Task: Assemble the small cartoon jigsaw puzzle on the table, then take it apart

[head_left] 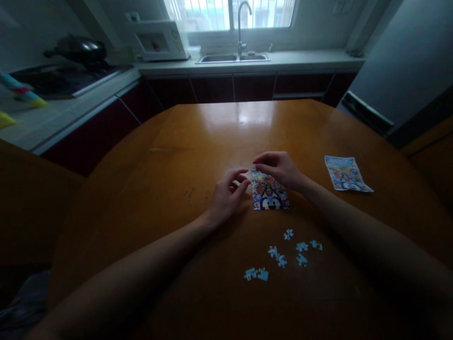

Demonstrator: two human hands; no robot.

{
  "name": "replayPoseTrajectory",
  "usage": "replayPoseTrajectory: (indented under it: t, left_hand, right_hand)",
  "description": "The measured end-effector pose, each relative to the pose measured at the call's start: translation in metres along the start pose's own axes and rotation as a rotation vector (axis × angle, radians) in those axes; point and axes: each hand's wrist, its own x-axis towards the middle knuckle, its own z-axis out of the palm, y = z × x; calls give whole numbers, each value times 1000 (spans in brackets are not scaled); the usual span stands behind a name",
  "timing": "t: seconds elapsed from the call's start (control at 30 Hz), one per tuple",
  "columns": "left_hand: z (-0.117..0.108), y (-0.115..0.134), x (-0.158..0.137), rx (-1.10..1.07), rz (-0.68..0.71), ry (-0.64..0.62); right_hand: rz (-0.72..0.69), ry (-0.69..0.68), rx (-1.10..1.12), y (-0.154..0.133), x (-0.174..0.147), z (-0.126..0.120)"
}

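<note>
A partly assembled jigsaw puzzle (271, 191) lies flat on the wooden table in front of me, with a blue-and-white cartoon face along its near edge. My left hand (229, 192) rests at the puzzle's left side, fingers curved and thumb apart from them, holding nothing. Over the puzzle's far left corner, my right hand (278, 167) pinches a small puzzle piece (254, 167), mostly hidden by the fingertips. The right hand also covers part of the puzzle's far edge. Nearer to me, several loose light-blue puzzle pieces (282, 261) lie scattered.
A crumpled printed sheet or packet (346, 174) with a similar picture lies to the right on the table (170, 165). Beyond the table are a counter with a sink (217, 58), a microwave (161, 41) and, at left, a stove with a dark pan (81, 49).
</note>
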Motion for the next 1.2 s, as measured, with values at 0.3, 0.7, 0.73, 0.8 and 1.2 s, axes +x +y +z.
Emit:
replayPoseTrajectory:
  t: [0.3,0.7,0.73,0.8,1.2]
  left_hand:
    - [4,-1,-8,520,305,-347]
    - [5,-2,-9,586,275,-380]
    - [5,-2,-9,590,274,-382]
    - [5,-2,-10,602,274,-387]
    - [4,-1,-9,589,284,-380]
  right_hand:
    - [-39,136,-342,30,10,-19]
    - [-34,36,-363,37,12,-12]
    - [-37,32,-365,36,12,-12]
    - [-43,25,-369,36,11,-12]
    - [-136,-8,-515,41,12,-12]
